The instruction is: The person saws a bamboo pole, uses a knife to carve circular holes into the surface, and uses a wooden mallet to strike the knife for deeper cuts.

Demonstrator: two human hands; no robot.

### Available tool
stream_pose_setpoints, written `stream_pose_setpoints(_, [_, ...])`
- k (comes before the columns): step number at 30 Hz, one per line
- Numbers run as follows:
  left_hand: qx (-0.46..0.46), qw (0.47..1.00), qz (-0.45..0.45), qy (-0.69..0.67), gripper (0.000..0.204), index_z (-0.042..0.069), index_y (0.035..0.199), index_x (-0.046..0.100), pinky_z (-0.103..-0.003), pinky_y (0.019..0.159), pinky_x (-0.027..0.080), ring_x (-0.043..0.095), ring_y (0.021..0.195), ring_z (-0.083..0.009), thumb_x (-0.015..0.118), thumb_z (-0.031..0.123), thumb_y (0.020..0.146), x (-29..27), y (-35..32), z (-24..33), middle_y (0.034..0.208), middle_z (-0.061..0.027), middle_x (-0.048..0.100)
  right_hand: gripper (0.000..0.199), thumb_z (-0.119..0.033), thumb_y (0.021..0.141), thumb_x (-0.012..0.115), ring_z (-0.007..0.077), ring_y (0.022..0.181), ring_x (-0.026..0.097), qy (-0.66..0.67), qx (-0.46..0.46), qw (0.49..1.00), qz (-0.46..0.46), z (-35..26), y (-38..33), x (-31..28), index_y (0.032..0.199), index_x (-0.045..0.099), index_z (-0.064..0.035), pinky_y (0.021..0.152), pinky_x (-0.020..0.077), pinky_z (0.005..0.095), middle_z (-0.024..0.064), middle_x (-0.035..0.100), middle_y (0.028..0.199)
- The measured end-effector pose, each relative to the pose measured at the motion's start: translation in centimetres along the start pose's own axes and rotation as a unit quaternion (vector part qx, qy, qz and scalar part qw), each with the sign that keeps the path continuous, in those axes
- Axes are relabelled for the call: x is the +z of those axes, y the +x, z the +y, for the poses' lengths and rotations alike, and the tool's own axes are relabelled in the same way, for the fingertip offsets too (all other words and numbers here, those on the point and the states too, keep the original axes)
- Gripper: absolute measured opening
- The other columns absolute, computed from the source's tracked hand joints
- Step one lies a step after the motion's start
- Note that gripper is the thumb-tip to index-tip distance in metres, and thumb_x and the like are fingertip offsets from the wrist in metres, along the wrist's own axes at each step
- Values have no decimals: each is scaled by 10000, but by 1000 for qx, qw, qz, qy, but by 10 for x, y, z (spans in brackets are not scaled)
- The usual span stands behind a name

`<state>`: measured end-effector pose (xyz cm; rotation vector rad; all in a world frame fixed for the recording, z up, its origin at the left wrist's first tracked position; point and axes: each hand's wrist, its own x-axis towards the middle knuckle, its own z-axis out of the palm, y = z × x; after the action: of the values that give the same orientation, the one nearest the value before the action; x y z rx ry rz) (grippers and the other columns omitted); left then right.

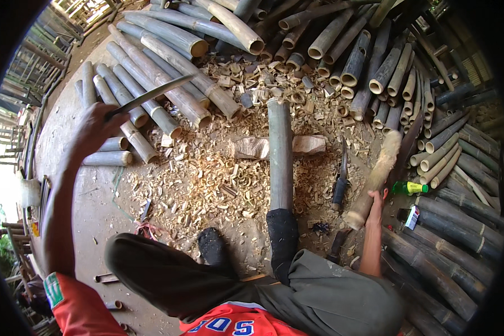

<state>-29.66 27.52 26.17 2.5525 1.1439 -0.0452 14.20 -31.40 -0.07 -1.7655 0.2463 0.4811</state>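
Bamboo poles stacked all round, only bare floor at left. Long pole lies on wood block ahead. Left hand raised, fingers clamped on blade. Right hand grips short bamboo piece. Green-yellow bottle, small white box just beside it.

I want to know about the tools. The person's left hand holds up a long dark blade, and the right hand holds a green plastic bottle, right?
Not quite. In the head view, the right hand grips a short pale bamboo piece, not the green plastic bottle, which lies nearby. The left hand does hold up the long dark blade.
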Motion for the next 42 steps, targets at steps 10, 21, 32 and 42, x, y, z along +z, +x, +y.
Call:
stream_pose_setpoints(10, [111, 989, -27, -95, 392, 100, 1032, 798, -430, 610, 525, 671, 611, -241, 726, 482, 984, 230, 67, 76, 718, -93, 713, 554, -269, 816, 794, 253, 688, 699, 12, -3, 983, -182, -67, -73, 60, 1237, 528, -25, 618, 615, 415, 133, 664, 893])
stream_pose_setpoints(21, [168, 979, 103, -58, 333, 188, 1057, 836, -333, 506, 517, 617, 536, -124, 695, 486, 1017, 234, 121, 42, 733, -13, 756, 813, -330, 733, 825, 187, 994, 626, -134, -87, 951, -264, -80, -75, 99, 1404, 517, 11, 894, 541, 352, 94, 612, 1141])
stream_pose_setpoints(32, [257, 948, -186, -19, 597, 104, 812, 798, -331, 420, 380, 459, 448, -129, 646, 654, 987, 262, 128, 102, 514, 13, 517, 911, -319, 772, 844, 198, 981, 681, -174, -11, 923, -342, -134, -81, 134, 1507, 413, 2, 849, 598, 354, 120, 625, 1159])
stream_pose_setpoints(42, [273, 943, -185, -48, 605, 92, 761, 766, -329, 414, 388, 466, 433, -129, 641, 635, 994, 270, 129, 96, 519, 7, 544, 959, -338, 731, 847, 243, 1181, 603, -238, -105, 896, -360, -151, -84, 144, 1518, 434, 22, 1064, 465, 376, 136, 598, 1311])
